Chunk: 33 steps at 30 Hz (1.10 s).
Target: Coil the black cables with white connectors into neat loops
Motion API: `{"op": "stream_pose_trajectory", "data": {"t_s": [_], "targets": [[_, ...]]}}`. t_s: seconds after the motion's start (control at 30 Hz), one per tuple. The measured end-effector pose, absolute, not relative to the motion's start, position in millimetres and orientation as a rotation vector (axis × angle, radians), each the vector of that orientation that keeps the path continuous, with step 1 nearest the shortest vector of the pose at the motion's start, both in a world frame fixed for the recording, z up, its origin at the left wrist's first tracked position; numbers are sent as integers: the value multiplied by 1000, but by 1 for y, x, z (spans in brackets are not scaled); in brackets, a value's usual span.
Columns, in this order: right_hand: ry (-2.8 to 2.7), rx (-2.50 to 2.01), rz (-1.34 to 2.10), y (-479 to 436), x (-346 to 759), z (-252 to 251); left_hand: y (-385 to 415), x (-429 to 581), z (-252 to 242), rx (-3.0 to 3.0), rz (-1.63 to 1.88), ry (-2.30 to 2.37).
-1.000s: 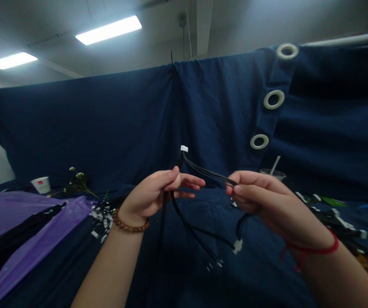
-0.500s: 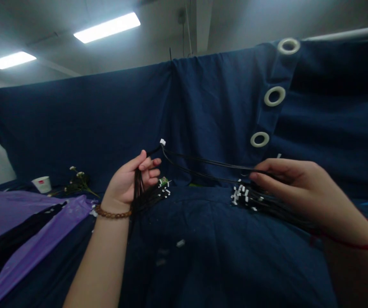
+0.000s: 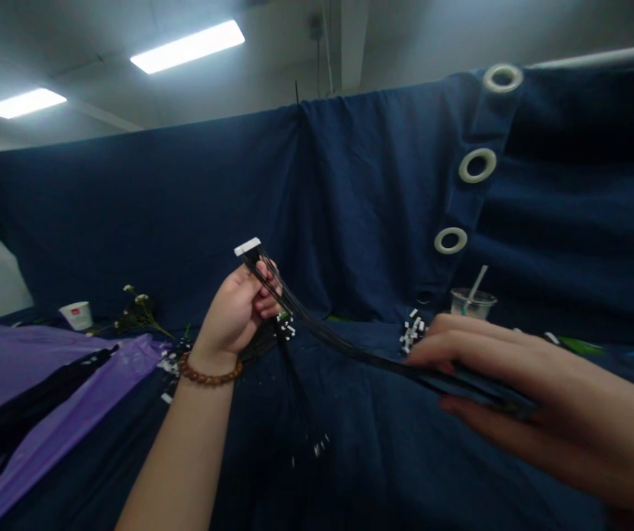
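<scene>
Pinched in my left hand [image 3: 237, 310] is a bundle of black wires [image 3: 335, 341], just below a long white connector [image 3: 248, 246] at its end. The bundle sags away to the right and passes between the thumb and fingers of my right hand [image 3: 516, 376], which is blurred and loosely closed around it. Other black wires with small white ends [image 3: 320, 445] hang beneath my left hand. Behind my right hand lies a pile of small white connectors [image 3: 412, 330], its wires mostly hidden. A similar cluster of white ends [image 3: 287, 328] shows just beyond my left fingers.
Dark blue cloth [image 3: 366, 442] covers the table and a blue curtain [image 3: 184, 199] stands behind. On the left are purple plastic [image 3: 46, 369] with black wires, a paper cup [image 3: 77, 316] and small white flowers [image 3: 141, 299]. A clear cup with a straw [image 3: 472, 301] stands right.
My left hand now pinches the bundle close under the wide white connector, which has turned broadside. My right hand has moved down and nearer along the wires, uncovering the clear cup.
</scene>
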State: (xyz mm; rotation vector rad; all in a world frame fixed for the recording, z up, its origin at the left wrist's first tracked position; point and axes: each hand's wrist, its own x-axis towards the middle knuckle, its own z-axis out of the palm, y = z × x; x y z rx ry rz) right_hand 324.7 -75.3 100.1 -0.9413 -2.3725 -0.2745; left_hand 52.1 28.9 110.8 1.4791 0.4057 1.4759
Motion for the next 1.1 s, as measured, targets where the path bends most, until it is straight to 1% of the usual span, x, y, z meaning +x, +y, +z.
{"op": "stream_pose_trajectory", "data": {"t_s": [0.1, 0.27, 0.43, 0.5, 0.57, 0.7, 0.77, 0.9, 1.1], "targets": [[-2391, -927, -149, -79, 325, 98, 28, 53, 113, 1442, 1602, 388], [-2189, -913, -37, -74, 328, 98, 31, 54, 113, 1408, 1656, 413], [-1974, -882, 309, -70, 334, 98, 35, 54, 113, 1421, 1710, 479], [-1940, -846, 369, -69, 333, 100, 34, 55, 112, 1462, 1698, 526], [-1936, -843, 329, -69, 330, 103, 31, 57, 111, 1538, 1615, 589], [-2033, -937, 19, -70, 320, 107, 16, 70, 105, 1716, 1361, 677], [-2088, -923, -80, -70, 314, 108, 6, 79, 101, 1863, 1224, 698], [-2079, -921, -163, -67, 306, 106, -11, 99, 96, 2114, 1013, 704], [-2060, -956, -190, -64, 303, 103, -23, 112, 95, 2256, 899, 669]]}}
